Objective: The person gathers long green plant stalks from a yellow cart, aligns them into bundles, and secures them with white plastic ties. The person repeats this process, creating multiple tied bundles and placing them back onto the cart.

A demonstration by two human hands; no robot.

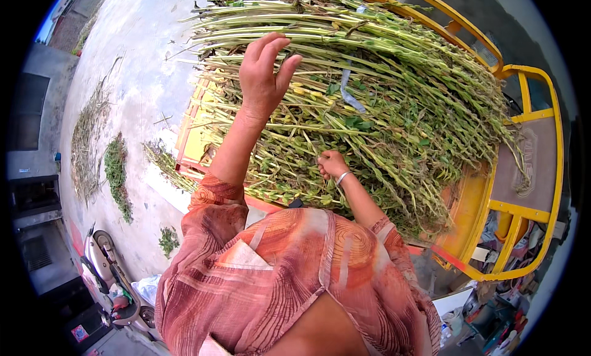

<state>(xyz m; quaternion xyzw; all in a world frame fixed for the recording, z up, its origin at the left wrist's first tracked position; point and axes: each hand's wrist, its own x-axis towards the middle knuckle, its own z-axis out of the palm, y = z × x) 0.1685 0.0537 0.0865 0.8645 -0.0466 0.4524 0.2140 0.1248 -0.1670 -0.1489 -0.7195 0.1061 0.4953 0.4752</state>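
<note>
A thick heap of cut green-yellow plant stalks with pods (394,104), sesame-like in look, lies across a yellow cargo bed (196,125). My left hand (265,73) is raised over the cut ends at the heap's left side, fingers and thumb apart, holding nothing. Lower and closer to my body, my right hand (333,164) is closed at the near part of the heap, its fingers curled around stalks. A pale bracelet (343,178) circles that wrist. Between the hands and farther right, a grey-blue strip (349,92) rests on the stalks.
Yellow rails (557,165) with a grey panel (528,165) bound the bed on the right. On the concrete at left lie dry stalks (89,140) and a green plant pile (117,177). A scooter (114,276) stands lower left; assorted clutter (492,319) lies lower right.
</note>
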